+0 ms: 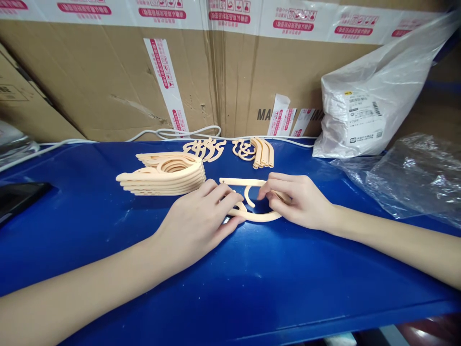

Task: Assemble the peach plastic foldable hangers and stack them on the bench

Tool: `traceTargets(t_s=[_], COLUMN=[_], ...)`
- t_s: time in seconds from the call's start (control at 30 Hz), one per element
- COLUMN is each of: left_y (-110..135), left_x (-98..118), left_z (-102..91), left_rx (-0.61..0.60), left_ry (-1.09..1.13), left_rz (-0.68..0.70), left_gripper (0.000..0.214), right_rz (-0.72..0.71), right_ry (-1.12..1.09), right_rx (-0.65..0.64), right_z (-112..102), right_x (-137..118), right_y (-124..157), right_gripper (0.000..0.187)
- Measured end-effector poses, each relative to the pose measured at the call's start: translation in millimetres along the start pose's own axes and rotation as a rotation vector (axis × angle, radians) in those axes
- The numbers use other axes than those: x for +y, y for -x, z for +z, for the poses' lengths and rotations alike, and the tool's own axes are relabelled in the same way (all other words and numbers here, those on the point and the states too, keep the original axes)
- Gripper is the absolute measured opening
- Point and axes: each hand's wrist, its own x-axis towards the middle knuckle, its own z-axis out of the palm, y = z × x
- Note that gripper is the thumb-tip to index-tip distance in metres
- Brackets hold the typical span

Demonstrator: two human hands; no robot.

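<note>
A cream plastic folding hanger [262, 217] lies low over the blue table, its curved arms and hook showing between my hands. My left hand [201, 216] grips its left end, thumb at the near edge and fingers over the top. On the other end, the bent fingers of my right hand [297, 199] close round the hanger and cover part of it. Just beyond my left hand rises a neat stack of folded cream hangers [162, 180]. Farther back are loose hooks [205, 150] and a small bundle of curved hanger arms [262, 153].
Cardboard boxes [118, 72] with printed tape wall off the back of the blue table [230, 288]. A white cable [151, 132] runs along them. At right stand a white plastic bag [360, 105] and crumpled clear film [414, 173]. A dark flat device [21, 197] lies at far left.
</note>
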Motion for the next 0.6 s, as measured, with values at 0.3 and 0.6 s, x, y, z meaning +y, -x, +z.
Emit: traceTargets(t_s=[0.3,0.6], left_y=[1.1,1.2], left_x=[0.6,0.2], left_z=[1.0,2.4], left_rx=[0.058,-0.009], left_ry=[-0.041,0.075], left_rz=[-0.003,-0.090], left_gripper=[0.017,0.026], right_rz=[-0.045,-0.229], right_ry=[-0.047,-0.101], right_rx=[0.019,0.026], right_z=[-1.0,-1.6], right_x=[-0.4,-2.7], right_y=[-0.3,1.9], right_gripper=[0.023,0.019])
